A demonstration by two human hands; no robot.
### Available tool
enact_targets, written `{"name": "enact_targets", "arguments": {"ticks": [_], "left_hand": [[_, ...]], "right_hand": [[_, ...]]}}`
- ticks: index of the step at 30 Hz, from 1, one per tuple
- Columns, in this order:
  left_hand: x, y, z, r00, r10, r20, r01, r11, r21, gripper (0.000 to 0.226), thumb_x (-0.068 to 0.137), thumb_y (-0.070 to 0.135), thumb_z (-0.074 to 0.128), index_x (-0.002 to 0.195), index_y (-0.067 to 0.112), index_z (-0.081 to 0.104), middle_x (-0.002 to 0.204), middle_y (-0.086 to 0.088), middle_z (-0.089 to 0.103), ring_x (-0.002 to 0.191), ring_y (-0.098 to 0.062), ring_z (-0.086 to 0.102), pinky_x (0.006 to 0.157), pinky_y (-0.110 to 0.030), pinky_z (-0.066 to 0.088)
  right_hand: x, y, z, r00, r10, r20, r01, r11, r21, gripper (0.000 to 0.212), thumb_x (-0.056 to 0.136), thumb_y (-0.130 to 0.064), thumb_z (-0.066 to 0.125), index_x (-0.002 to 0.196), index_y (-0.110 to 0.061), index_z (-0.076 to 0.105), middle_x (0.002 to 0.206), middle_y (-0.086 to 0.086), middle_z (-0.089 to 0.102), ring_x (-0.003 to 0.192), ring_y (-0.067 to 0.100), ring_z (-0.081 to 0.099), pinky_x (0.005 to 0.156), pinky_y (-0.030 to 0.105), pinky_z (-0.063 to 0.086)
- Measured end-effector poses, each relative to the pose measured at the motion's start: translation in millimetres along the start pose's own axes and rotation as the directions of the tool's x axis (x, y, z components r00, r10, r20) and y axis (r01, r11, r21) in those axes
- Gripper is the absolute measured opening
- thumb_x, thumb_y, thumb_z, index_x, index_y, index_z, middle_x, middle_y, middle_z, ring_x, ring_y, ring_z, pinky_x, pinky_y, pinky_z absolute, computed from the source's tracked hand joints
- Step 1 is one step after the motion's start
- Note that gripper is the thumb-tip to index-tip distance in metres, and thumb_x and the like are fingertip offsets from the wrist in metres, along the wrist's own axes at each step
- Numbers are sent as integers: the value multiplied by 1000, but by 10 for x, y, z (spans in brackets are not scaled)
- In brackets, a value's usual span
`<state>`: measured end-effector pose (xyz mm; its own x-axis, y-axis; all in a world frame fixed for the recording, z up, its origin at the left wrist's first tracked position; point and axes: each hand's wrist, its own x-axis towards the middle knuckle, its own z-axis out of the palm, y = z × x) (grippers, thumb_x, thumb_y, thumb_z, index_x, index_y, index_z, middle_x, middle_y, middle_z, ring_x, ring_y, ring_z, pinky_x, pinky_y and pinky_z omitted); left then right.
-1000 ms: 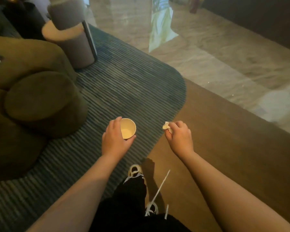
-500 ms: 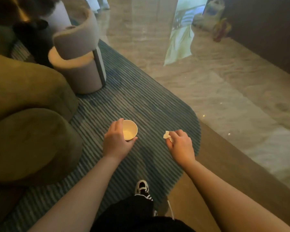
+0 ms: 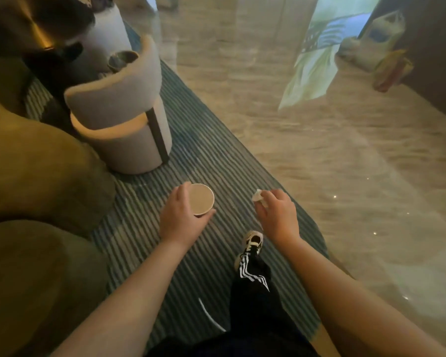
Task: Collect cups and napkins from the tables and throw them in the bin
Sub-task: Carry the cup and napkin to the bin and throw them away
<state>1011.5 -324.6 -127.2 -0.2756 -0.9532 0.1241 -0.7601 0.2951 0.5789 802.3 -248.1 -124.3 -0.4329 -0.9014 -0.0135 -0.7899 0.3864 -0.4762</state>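
Observation:
My left hand (image 3: pixel 182 217) is wrapped around a pale paper cup (image 3: pixel 201 198), held upright with its open mouth toward me; the inside looks empty. My right hand (image 3: pixel 277 213) pinches a small crumpled white napkin (image 3: pixel 257 195) between its fingertips. Both hands hang in front of me at about waist height, over the striped rug, roughly a hand's width apart. No bin shows in this view.
A striped blue-grey rug (image 3: pixel 216 155) runs under my feet, with glossy marble floor (image 3: pixel 345 163) to the right. A round pale armchair (image 3: pixel 119 117) stands ahead left, olive upholstered seats (image 3: pixel 36 176) at left, a dark table (image 3: pixel 49 34) at far left.
I have walked forward along the rug; the pale armchair has come closer and the brown floor strip has dropped out of view. Both hands keep their hold on cup and napkin.

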Motion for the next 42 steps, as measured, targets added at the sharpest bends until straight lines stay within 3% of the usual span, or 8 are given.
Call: {"name": "enact_targets", "arguments": {"ticks": [8,15,23,29,36,42], "left_hand": [[2650,406,634,994,-102,-45,103,995,11,83,65,54,77,128,17,38,122,-6,49,107,-26,50,84,-43,46],[4438,520,889,976,-168,-139,169,986,-2,78,60,51,81,118,17,41,110,-5,51,93,-23,52,72,-41,50],[7008,-97,1306,945,-235,-226,243,970,5,78,63,51,80,121,13,43,114,-6,53,98,-25,53,75,-42,49],[8948,-537,1051,903,-317,-290,329,944,-8,81,61,59,74,121,20,38,114,-4,52,97,-23,53,72,-36,47],[10382,-953,845,828,-439,-350,445,893,-66,77,60,53,80,119,23,40,112,-3,51,98,-24,52,74,-33,42],[11537,-1389,995,675,-609,-417,625,772,-115,78,62,52,79,122,20,41,116,-5,51,103,-27,52,79,-47,47]], "right_hand": [[3050,301,-457,988,-110,111,113,993,-24,30,92,-31,50,117,-16,59,117,11,56,103,33,53,87,41,43],[5112,151,-406,978,-149,148,150,989,2,30,91,-32,52,115,-16,61,114,9,59,104,31,54,87,37,41],[7785,-383,276,944,-256,208,264,965,-9,31,91,-30,53,117,-14,61,113,7,57,106,28,52,90,38,38],[9862,-1161,391,915,-323,241,339,940,-28,32,92,-30,53,120,-16,60,118,7,57,106,30,53,93,39,39],[11562,-2027,821,877,-388,283,400,917,17,32,92,-28,54,120,-13,61,118,10,58,108,32,52,93,42,40],[13134,-2717,1486,737,-563,373,570,815,104,27,91,-30,54,111,-15,64,111,7,59,102,29,54,86,41,43]]}}
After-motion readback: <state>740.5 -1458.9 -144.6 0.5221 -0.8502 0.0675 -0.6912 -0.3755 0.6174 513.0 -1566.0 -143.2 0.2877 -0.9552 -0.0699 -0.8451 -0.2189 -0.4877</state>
